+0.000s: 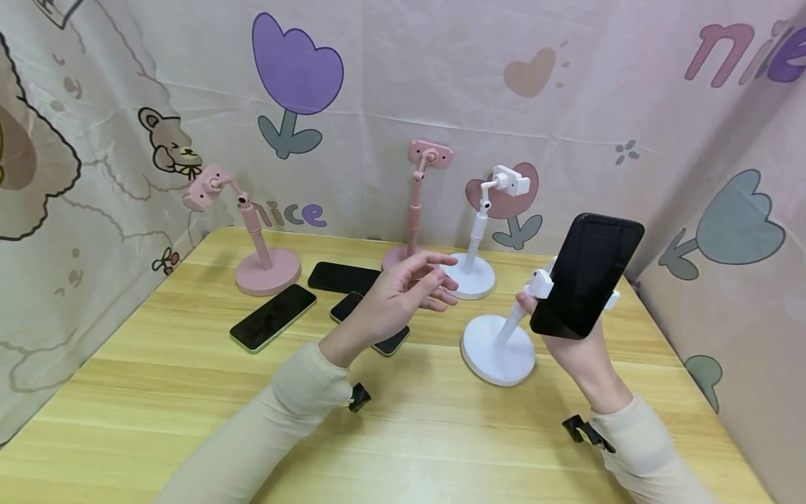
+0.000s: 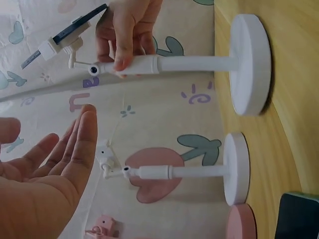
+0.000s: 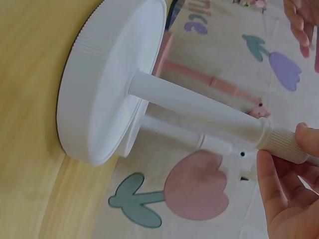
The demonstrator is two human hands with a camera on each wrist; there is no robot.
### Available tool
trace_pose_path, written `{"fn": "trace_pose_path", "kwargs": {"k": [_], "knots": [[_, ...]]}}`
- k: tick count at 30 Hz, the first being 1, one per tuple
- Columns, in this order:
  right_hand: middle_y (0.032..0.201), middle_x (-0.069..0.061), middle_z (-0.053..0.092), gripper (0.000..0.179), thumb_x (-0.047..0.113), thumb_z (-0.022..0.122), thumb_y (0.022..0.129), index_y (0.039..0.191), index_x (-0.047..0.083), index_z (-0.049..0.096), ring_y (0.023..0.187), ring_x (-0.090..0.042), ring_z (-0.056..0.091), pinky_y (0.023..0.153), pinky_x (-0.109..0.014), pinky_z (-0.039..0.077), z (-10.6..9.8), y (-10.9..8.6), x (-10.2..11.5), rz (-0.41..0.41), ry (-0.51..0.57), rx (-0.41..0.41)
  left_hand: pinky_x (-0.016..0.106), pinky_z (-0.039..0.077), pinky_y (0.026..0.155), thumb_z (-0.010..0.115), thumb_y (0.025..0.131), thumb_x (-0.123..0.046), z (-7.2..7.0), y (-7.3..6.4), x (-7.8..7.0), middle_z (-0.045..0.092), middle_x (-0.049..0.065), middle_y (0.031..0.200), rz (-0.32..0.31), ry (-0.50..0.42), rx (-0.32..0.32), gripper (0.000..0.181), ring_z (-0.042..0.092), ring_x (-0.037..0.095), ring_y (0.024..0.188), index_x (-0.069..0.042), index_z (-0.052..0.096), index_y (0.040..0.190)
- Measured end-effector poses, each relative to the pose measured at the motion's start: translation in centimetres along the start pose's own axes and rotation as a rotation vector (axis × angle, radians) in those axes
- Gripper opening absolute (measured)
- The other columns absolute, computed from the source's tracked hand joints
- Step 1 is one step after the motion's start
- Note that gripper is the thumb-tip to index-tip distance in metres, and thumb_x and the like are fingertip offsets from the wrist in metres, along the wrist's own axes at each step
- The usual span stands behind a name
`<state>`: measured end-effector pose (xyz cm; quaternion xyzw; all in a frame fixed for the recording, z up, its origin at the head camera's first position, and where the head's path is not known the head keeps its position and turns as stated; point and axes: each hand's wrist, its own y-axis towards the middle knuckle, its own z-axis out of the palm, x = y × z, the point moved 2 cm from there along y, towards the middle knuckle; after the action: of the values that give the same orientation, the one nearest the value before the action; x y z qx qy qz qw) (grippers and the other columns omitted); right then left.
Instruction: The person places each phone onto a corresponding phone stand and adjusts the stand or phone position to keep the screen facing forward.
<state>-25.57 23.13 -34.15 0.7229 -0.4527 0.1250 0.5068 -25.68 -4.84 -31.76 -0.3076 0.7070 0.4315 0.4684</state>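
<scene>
Nearest the camera: the left sleeve [image 1: 261,423] and right sleeve [image 1: 651,451], both beige, each with a black clip at the cuff, over the wood-grain bench [image 1: 441,434].

Right hand [image 2: 130,30] held the front white stand [image 1: 499,350] by the ribbed collar at the top of its pole; thumb and fingers [image 3: 271,181] pinched the collar. Base was down on the bench, pole leaned toward the person's right. Black phone [image 1: 588,276] sat in that stand's clamp, white jaws on both long edges, dark screen tilted up toward the head camera.

Left hand [image 1: 403,294] hung in the air left of that stand, fingers loosely bent, thumb apart from them.

Rest of the bench: rear white stand [image 1: 478,227] behind the front one, centre pink stand [image 1: 414,213] just left of it with its base partly hidden by the left hand, left pink stand [image 1: 267,271] well apart on the far left. Three phones lay flat, screens dark: left phone [image 1: 273,318], rear phone [image 1: 343,278], middle phone [image 1: 392,341] partly hidden by the left forearm. Printed cloth [image 1: 403,70] behind.
</scene>
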Motion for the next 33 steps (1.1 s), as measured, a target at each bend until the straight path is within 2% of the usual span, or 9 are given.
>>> {"fn": "trace_pose_path", "kwargs": {"k": [6,10,13,18,24,27,33], "knots": [[0.092,0.007,0.057,0.019,0.001,0.080,0.094,0.106,0.000,0.065,0.081,-0.003,0.052,0.077,-0.013,0.042,-0.8,0.7,-1.5,0.024,-0.056,0.008,0.035,0.067,0.089,0.060,0.111,-0.018,-0.6,0.2,1.2,0.071,0.019,0.122,-0.003,0.210,-0.001,0.041,0.078,0.024,0.104,-0.011,0.057,0.151],[0.092,0.002,0.054,0.021,0.008,0.078,0.096,0.106,-0.003,0.064,0.081,-0.005,0.049,0.074,-0.014,0.041,-1.4,1.1,-2.4,0.098,-0.114,0.017,0.038,0.066,0.091,0.065,0.109,-0.024,-1.1,0.2,2.0,0.073,0.011,0.125,-0.008,0.359,-0.011,0.047,0.077,0.025,0.109,-0.016,0.056,0.153],[0.091,0.002,0.054,0.021,0.010,0.078,0.097,0.104,-0.004,0.064,0.080,-0.003,0.048,0.073,-0.012,0.041,-1.9,1.5,-3.1,0.144,-0.146,0.024,0.038,0.066,0.091,0.069,0.107,-0.029,-1.5,0.2,2.5,0.073,0.007,0.126,-0.024,0.429,-0.010,0.051,0.077,0.026,0.110,-0.022,0.054,0.155],[0.092,0.010,0.054,0.020,0.010,0.076,0.098,0.106,-0.004,0.064,0.082,-0.002,0.048,0.074,-0.011,0.041,-2.4,2.3,-4.1,0.159,-0.143,0.023,0.035,0.067,0.088,0.070,0.106,-0.030,-2.3,-0.3,3.5,0.074,0.010,0.128,-0.042,0.497,0.005,0.052,0.079,0.025,0.104,-0.024,0.053,0.155],[0.093,0.015,0.055,0.020,0.007,0.076,0.097,0.109,-0.006,0.065,0.084,-0.003,0.051,0.077,-0.011,0.042,-2.9,3.3,-5.3,0.126,-0.117,-0.006,0.035,0.067,0.089,0.070,0.106,-0.026,-3.2,-1.0,4.5,0.073,0.013,0.128,-0.093,0.531,0.049,0.051,0.078,0.025,0.103,-0.024,0.054,0.155],[0.093,0.006,0.057,0.022,0.014,0.075,0.099,0.107,-0.004,0.065,0.083,-0.004,0.049,0.077,-0.016,0.041,-3.1,3.9,-6.0,0.142,-0.175,-0.011,0.034,0.066,0.088,0.072,0.105,-0.025,-3.5,-1.5,4.9,0.073,0.014,0.127,-0.118,0.529,0.065,0.053,0.078,0.023,0.103,-0.023,0.053,0.154],[0.106,-0.021,0.059,0.036,0.027,0.073,0.101,0.111,-0.006,0.062,0.094,-0.025,0.049,0.080,-0.030,0.038,-3.6,5.1,-7.4,0.230,-0.276,-0.012,0.028,0.066,0.085,0.073,0.105,-0.023,-3.9,-2.7,5.1,0.075,0.013,0.122,-0.105,0.534,0.105,0.056,0.079,0.015,0.095,-0.021,0.051,0.156]]}}
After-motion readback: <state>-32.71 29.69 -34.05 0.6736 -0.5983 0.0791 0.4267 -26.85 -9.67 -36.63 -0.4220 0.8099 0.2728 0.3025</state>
